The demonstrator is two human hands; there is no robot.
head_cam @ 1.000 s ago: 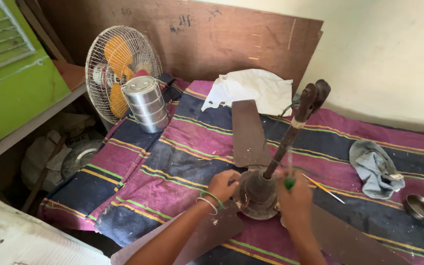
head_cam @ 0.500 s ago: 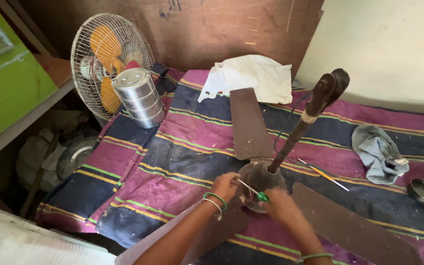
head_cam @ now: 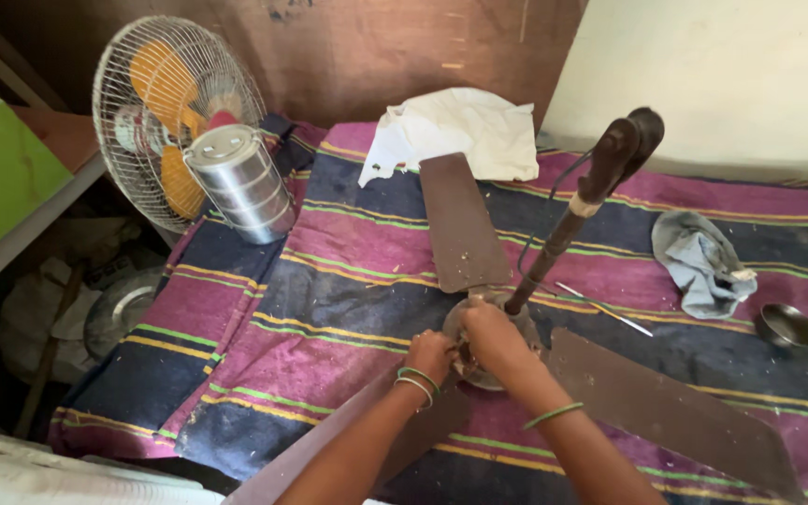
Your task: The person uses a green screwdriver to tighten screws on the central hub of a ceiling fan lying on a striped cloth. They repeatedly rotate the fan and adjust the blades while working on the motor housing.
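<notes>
The ceiling fan lay on the striped cloth with its hub as the centre of everything; both hands met on that hub; the left hand was curled against its near-left edge, and whether it pinched anything could not be told; the right hand was cupped over the hub's top, fingers bent down onto the metal, and what it gripped, if anything, was hidden beneath it. Half a second before, the right hand had sat a little nearer the person, just right of the hub, with a green-handled tool showing between the two hands; now it had moved up onto the hub and the tool no longer showed; the left hand had stayed at the hub's edge. One blade ran away from the hub toward the white cloth beyond it; another blade stretched right of the hub; a third ran under the left forearm; the downrod rose tilted up and right from the hub. A thin rod lay just right of the hub; a grey rag and a small bowl lay farther right; a steel tiffin and a table fan stood well left of the hub, beyond it.
</notes>
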